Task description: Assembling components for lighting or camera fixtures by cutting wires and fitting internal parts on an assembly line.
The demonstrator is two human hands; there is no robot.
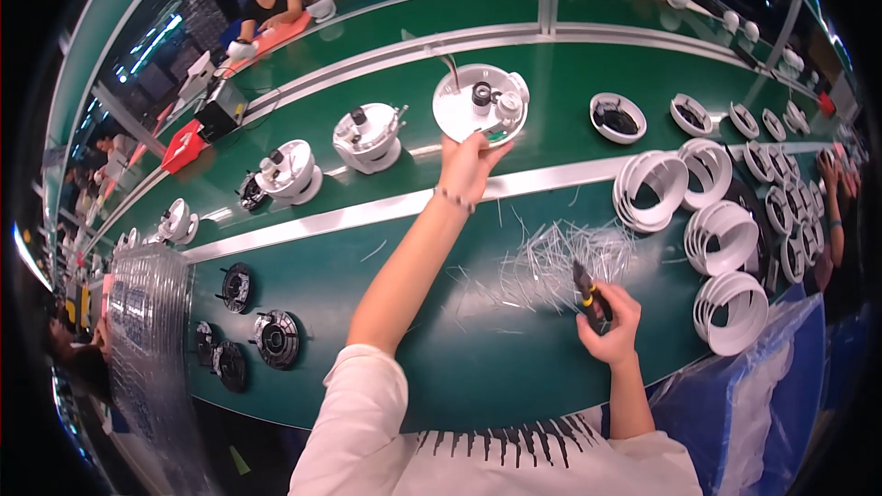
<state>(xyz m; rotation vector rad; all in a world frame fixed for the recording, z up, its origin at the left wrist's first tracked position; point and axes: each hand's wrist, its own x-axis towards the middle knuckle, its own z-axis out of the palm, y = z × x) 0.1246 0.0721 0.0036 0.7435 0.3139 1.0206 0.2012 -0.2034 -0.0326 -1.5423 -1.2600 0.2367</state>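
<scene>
My left hand [470, 168], arm stretched out over the green belt, is closed on the lower rim of a round white camera housing [450, 118]. A black lens-like part and a white knob sit inside the housing, and a thin cable rises from its upper left. My right hand [614, 326] is wrapped round a pair of cutting pliers [591, 298] with black and yellow handles, the dark jaws pointing up and away. Just beyond the pliers' tips lies a loose pile of clear plastic offcut strips [565, 262] on the green worktop [459, 358].
More white camera housings [367, 142] stand on the green belt [542, 119] to the left. White rings [728, 312] are stacked at right, beside rows of white-and-black parts. Black round bases [277, 340] lie at left near clear plastic trays [152, 340]. Other people sit across the belt.
</scene>
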